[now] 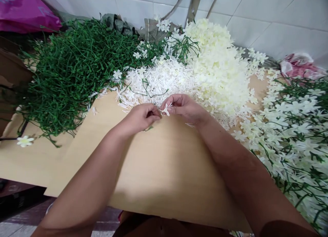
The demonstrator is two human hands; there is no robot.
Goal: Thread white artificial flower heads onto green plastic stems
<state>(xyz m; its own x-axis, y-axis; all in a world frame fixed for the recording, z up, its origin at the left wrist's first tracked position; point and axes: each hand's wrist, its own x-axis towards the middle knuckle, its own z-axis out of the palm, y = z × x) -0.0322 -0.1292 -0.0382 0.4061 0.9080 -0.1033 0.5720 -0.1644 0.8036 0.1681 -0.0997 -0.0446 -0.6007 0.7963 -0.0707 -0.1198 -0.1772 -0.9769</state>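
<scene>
Both of my hands meet over the near side of the flower heaps. My right hand (186, 107) pinches a small white artificial flower (166, 109) between thumb and fingers. Close beside it, my left hand (143, 117) is closed in a pinch, and the tip of a green plastic stem (148, 128) pokes out below its fingers. The fingers cover the rest of that stem. Just beyond my hands lies a pile of thin white stamen pieces (164, 76), with a loose green stem on top.
A large heap of green stems (84, 66) lies at the left. Cream petal pieces (217, 66) are piled right of centre, and assembled white flowers (294, 134) spread along the right. A brown board (164, 168) lies under my forearms. A pink bag (25, 11) sits at back left, before a tiled wall.
</scene>
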